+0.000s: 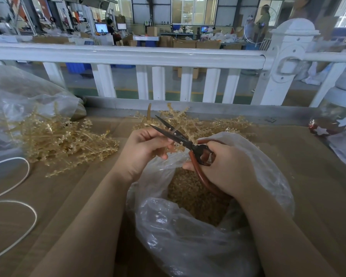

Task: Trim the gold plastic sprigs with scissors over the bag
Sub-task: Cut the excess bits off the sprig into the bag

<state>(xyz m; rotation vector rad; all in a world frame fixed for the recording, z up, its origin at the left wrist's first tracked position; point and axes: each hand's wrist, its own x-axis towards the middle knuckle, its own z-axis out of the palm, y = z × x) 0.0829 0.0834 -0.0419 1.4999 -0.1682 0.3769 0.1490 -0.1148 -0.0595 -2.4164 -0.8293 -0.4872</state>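
Over the clear plastic bag (198, 236) of gold trimmings, the left hand (142, 150) pinches a gold sprig (176, 114) between the parted blades of scissors (180, 136) gripped by the right hand (226, 168). Behind, 1 white railing (128, 54) borders the brown table (308, 176); sprig piles (58, 140) crowd the left, beside a white cord (18, 186).

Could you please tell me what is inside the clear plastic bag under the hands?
The bag holds a heap of small gold trimmings, seen through its open mouth. The right hand and the bag's crumpled plastic cover the rest, so its depth cannot be seen.
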